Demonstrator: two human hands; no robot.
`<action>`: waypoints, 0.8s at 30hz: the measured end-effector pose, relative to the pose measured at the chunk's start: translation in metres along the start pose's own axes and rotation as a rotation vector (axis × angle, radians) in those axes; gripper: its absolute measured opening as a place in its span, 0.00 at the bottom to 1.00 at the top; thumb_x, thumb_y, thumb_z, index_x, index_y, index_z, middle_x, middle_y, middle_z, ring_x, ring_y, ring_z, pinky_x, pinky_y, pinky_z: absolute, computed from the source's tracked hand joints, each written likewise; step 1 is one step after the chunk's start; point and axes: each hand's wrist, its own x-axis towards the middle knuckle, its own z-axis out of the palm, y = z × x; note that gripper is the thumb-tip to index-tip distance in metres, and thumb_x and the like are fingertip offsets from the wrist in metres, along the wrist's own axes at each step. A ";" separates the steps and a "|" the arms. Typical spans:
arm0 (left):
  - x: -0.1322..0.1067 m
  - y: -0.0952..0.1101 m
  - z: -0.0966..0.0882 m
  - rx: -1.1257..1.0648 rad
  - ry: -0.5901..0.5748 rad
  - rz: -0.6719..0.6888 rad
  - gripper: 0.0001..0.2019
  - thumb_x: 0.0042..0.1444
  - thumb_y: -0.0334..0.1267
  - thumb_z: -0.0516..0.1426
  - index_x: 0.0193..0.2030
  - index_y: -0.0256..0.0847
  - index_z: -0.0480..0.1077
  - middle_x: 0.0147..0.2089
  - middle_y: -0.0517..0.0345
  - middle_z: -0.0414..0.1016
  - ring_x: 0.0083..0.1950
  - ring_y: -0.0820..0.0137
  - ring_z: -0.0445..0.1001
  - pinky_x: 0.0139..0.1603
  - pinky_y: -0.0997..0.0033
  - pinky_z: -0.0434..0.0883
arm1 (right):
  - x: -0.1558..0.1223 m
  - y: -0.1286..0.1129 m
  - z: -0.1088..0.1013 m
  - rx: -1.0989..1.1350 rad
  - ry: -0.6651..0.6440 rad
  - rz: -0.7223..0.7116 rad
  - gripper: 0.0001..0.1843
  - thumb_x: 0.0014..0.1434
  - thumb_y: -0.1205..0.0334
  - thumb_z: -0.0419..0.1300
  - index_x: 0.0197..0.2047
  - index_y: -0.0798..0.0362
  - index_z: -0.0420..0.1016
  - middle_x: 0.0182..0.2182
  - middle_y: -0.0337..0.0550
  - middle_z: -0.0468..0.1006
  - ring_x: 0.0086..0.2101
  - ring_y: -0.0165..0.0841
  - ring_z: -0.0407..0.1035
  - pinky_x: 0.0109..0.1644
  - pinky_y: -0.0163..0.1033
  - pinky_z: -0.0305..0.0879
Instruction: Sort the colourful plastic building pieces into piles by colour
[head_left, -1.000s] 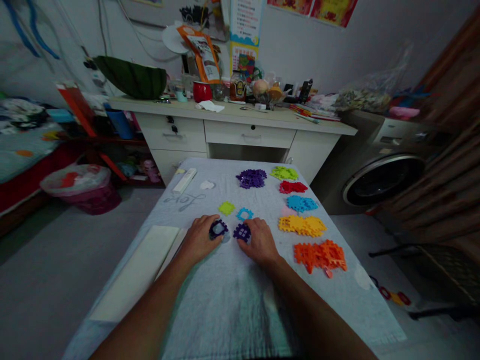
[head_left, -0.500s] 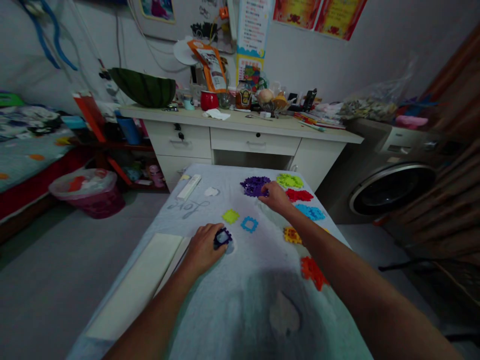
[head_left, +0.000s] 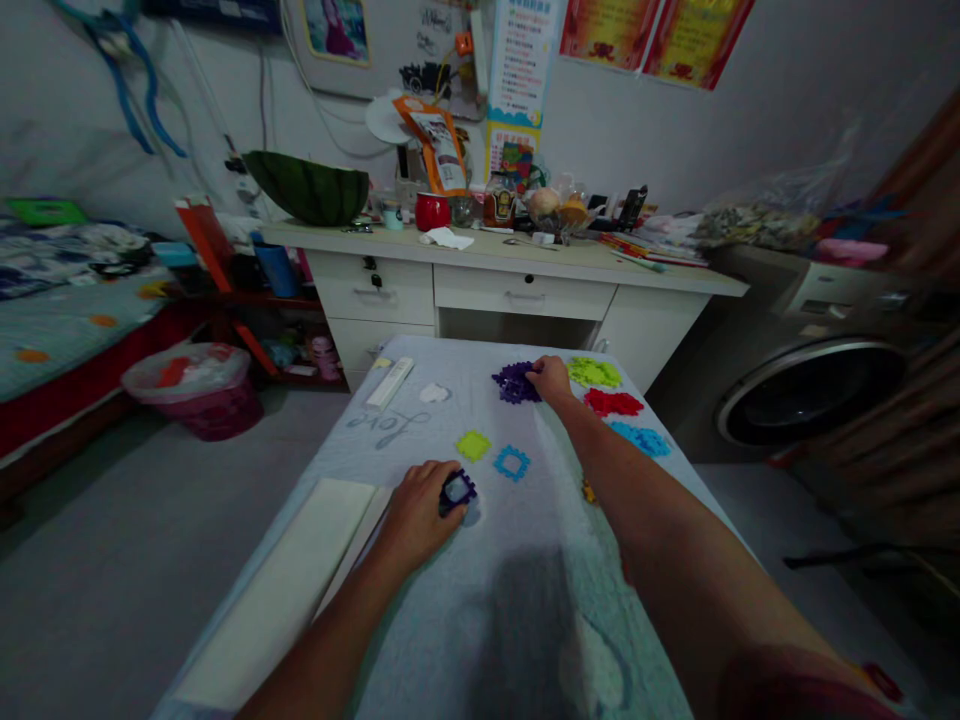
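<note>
My left hand is closed on a purple square building piece, an open frame with toothed edges, held at the table's middle. Farther off, my right hand has its fingers pinched at the right edge of a pile of purple building pieces; the fingertips are partly hidden. Between the hands lie a solid yellow-green square piece and a blue square frame piece, flat and apart from each other.
Piles of green pieces, red pieces and blue pieces line the right side; my right forearm mostly covers yellow pieces. Left on the cloth-covered table are a long white board and a white narrow box. A cabinet stands behind.
The view has shifted slightly, and my right forearm now covers the orange-red pieces and most of the yellow ones. My right hand stays at the purple pile; my left still holds its purple piece.
</note>
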 end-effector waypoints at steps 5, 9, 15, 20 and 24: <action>0.000 0.002 -0.001 -0.003 -0.002 -0.004 0.21 0.48 0.35 0.61 0.52 0.42 0.69 0.50 0.51 0.73 0.52 0.58 0.68 0.54 0.58 0.65 | -0.010 -0.002 -0.009 0.084 0.087 -0.040 0.09 0.50 0.72 0.56 0.34 0.55 0.75 0.37 0.46 0.75 0.43 0.37 0.67 0.52 0.40 0.62; -0.001 0.001 0.001 -0.029 0.019 -0.015 0.25 0.46 0.37 0.63 0.53 0.41 0.68 0.51 0.51 0.73 0.53 0.57 0.68 0.56 0.55 0.66 | -0.035 -0.022 -0.022 0.134 -0.051 -0.125 0.10 0.51 0.72 0.56 0.36 0.55 0.76 0.37 0.45 0.77 0.39 0.35 0.69 0.48 0.39 0.63; 0.003 -0.016 0.011 -0.215 0.168 -0.045 0.22 0.56 0.32 0.51 0.58 0.39 0.64 0.56 0.47 0.68 0.56 0.62 0.70 0.57 0.57 0.67 | -0.110 -0.062 -0.030 0.175 -0.677 -0.603 0.12 0.52 0.68 0.63 0.42 0.57 0.75 0.38 0.45 0.78 0.37 0.33 0.70 0.43 0.36 0.63; 0.007 -0.027 0.016 -0.285 0.233 -0.107 0.20 0.56 0.30 0.48 0.55 0.41 0.66 0.55 0.49 0.69 0.59 0.63 0.69 0.59 0.56 0.68 | -0.162 -0.079 -0.023 0.045 -0.684 -0.856 0.22 0.48 0.64 0.68 0.48 0.57 0.72 0.45 0.51 0.75 0.47 0.40 0.67 0.54 0.44 0.57; 0.008 -0.028 0.017 -0.299 0.247 -0.124 0.19 0.56 0.30 0.48 0.54 0.40 0.67 0.55 0.49 0.69 0.59 0.62 0.68 0.60 0.55 0.67 | -0.172 -0.082 -0.025 0.006 -0.638 -0.828 0.12 0.52 0.65 0.63 0.42 0.56 0.74 0.40 0.50 0.76 0.42 0.38 0.68 0.50 0.41 0.58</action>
